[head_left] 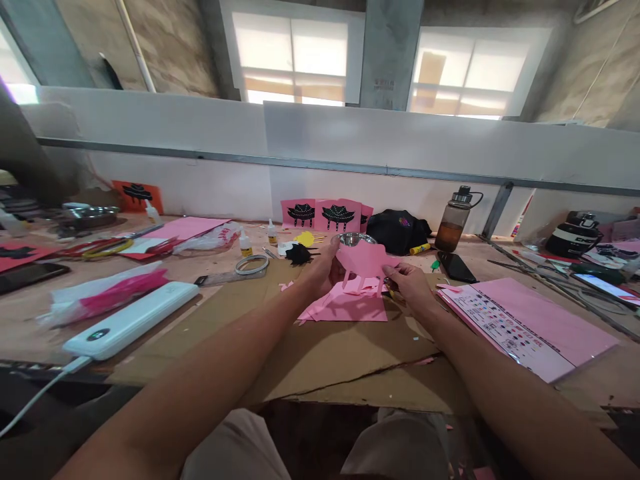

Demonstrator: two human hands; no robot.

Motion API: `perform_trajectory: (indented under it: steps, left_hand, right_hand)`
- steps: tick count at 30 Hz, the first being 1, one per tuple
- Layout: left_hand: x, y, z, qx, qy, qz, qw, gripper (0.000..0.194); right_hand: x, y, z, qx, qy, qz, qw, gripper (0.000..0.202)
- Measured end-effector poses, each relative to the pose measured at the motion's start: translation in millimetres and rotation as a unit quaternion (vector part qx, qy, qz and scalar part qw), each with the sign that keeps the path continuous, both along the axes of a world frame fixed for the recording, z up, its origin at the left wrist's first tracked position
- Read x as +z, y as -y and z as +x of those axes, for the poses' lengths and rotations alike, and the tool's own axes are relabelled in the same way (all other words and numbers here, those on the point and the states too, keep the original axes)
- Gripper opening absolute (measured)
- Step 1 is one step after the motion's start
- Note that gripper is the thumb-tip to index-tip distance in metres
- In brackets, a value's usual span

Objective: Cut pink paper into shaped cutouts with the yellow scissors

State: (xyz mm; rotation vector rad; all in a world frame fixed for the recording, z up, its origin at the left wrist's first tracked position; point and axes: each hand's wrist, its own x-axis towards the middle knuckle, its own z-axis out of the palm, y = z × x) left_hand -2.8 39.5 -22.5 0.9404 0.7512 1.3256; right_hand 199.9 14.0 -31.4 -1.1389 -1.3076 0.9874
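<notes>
Between my two hands, above the cardboard, is a pink paper cutout point(364, 260) with strips hanging from its lower edge. My left hand point(326, 268) pinches its left side, and my right hand point(406, 283) grips the right edge. Under the cutout lie pink paper sheets point(345, 308) and scraps. Near my right fingers there is a small dark and yellow object, partly hidden, that I cannot make out. Just behind the cutout stands a shiny metal bowl point(356, 239). Left of it are black cut pieces point(299, 254) and a yellow one point(309, 238).
Cardboard point(280, 367) covers the table's front. To the left are glue bottles point(245, 244), a tape roll point(251, 265) and a white power bank point(133, 320). On the right are a phone point(456, 267), a drink bottle point(453, 223) and a printed sheet point(505, 327). Pink cards point(324, 215) lean behind.
</notes>
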Motion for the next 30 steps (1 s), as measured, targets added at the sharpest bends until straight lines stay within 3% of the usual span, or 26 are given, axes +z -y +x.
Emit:
perform_trajectory:
  steps: [3,6,10,16,22,30]
  left_hand:
    - [0.7,6,1,-0.041,-0.059,0.028,0.997,0.036]
    - [-0.9,7,-1,-0.041,-0.098,0.049,0.993,0.032]
    - [-3.1,-2,-7,-0.014,-0.088,0.057,0.994,0.030]
    - [-3.4,-7,-9,0.011,-0.063,0.043,0.997,0.039]
    - [-2.6,-6,-7,0.005,-0.042,0.044,0.998,0.038]
    - [-0.3,-1,-7,-0.023,-0.057,0.054,0.997,0.031]
  right_hand:
    - [-1.1,-2,-1,0.001,-0.007,0.006,1.000,0.052]
    - [-1.9,-5,-2,0.016,-0.050,0.001,0.999,0.051]
    - [-4.5,-14,3,-0.023,-0.095,-0.005,0.995,0.049]
    - [-10.0,-21,12,-0.045,-0.051,0.022,0.997,0.042]
    - [-7.5,-15,8,-0.050,-0.009,0.051,0.997,0.037]
    - [-4.8,-12,2,-0.047,-0.033,0.045,0.997,0.047]
